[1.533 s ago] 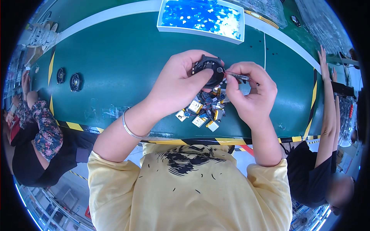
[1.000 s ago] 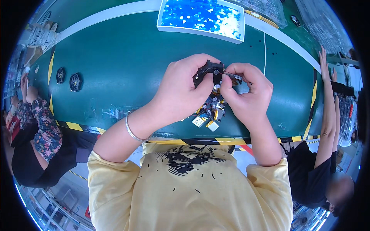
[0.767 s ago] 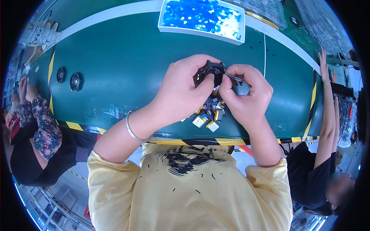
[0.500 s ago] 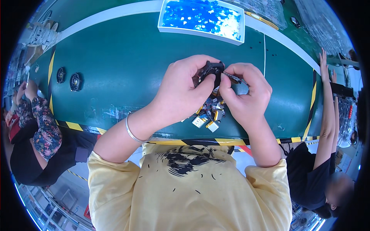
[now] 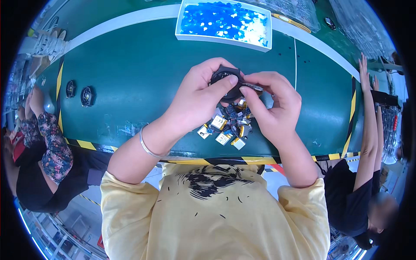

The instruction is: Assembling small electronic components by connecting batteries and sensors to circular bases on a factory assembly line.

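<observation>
A round black watch case (image 5: pixel 233 93) is gripped in my left hand (image 5: pixel 200 90), the thumb pressed across its face. At the case's right edge, my right hand (image 5: pixel 278 97) pinches a small flat part (image 5: pixel 255 88) between thumb and fingers; its exact kind I cannot make out. Fingers partly cover both things. Just below my hands lies a loose pile of small silver battery cells (image 5: pixel 223 138) with yellow tape, mixed with dark little circuit parts (image 5: pixel 233 113).
At the far side stands a white tray (image 5: pixel 223 42) of blue and clear pieces. Two black watch cases (image 5: pixel 87 96) lie to the left on the green table (image 5: pixel 130 65). Co-workers' arms (image 5: pixel 366 130) reach in at the right and left. Striped tape (image 5: pixel 208 161) marks the near edge.
The watch case has tipped and shifted slightly left, its round face now turned more upward. My right hand has moved in against its edge, and more of the battery pile shows.
</observation>
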